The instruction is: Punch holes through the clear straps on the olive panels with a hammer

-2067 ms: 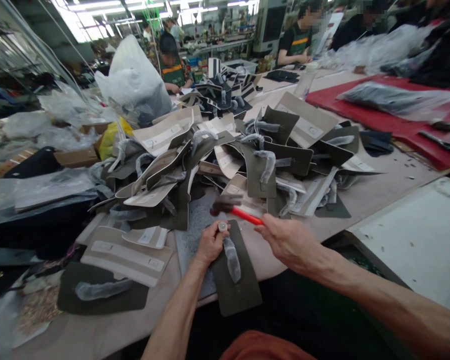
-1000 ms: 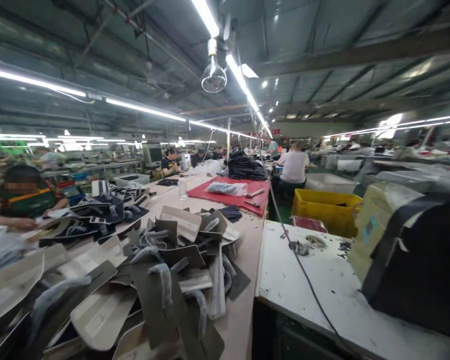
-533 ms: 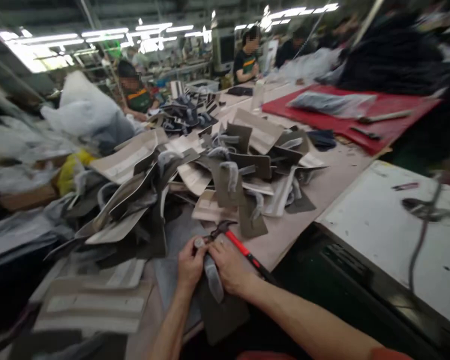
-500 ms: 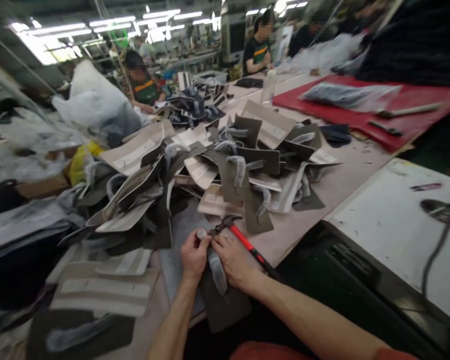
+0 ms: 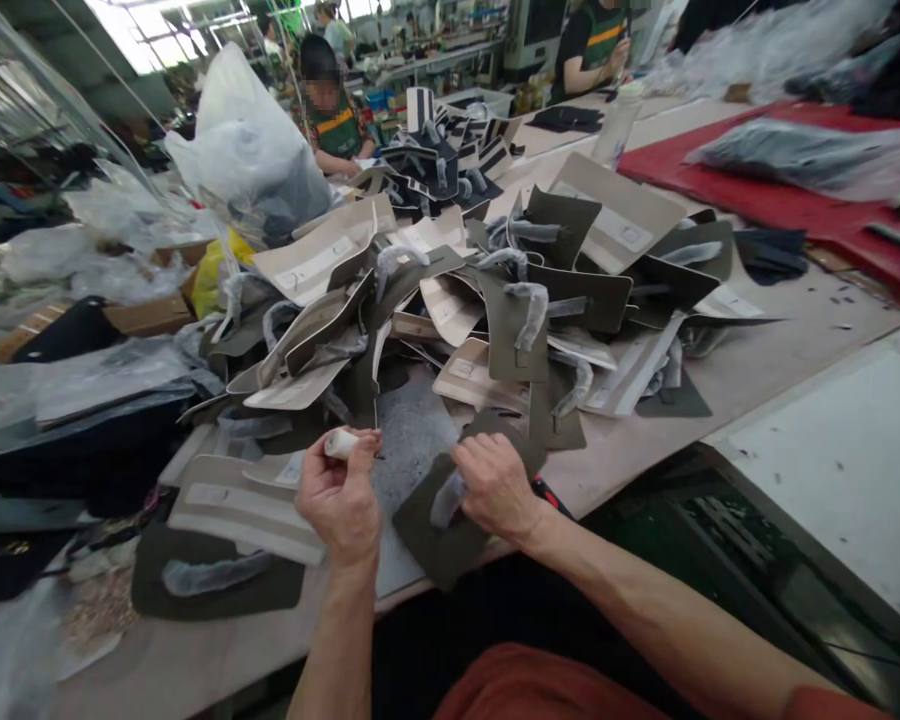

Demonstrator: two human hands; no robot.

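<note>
My left hand [image 5: 339, 496] is raised a little above the table, fingers closed round a small pale cylinder [image 5: 340, 443]. To its right, my right hand [image 5: 497, 484] grips a dark olive flat piece [image 5: 427, 524] with a plastic-wrapped strap on it, lifting its upper edge off the grey mat [image 5: 407, 437]. A bit of the red hammer handle [image 5: 542, 490] shows just behind my right wrist.
A big heap of olive and beige pieces [image 5: 487, 290] covers the table beyond my hands. More pieces lie at the left front [image 5: 232, 520]. A white bench [image 5: 840, 460] stands to the right, a red mat [image 5: 780, 200] behind it. Other people work across the table [image 5: 330, 120].
My right hand has let go of the hammer and taken the olive piece. My left hand has lifted away from the piece with the small cylinder. The view tilted back down.
</note>
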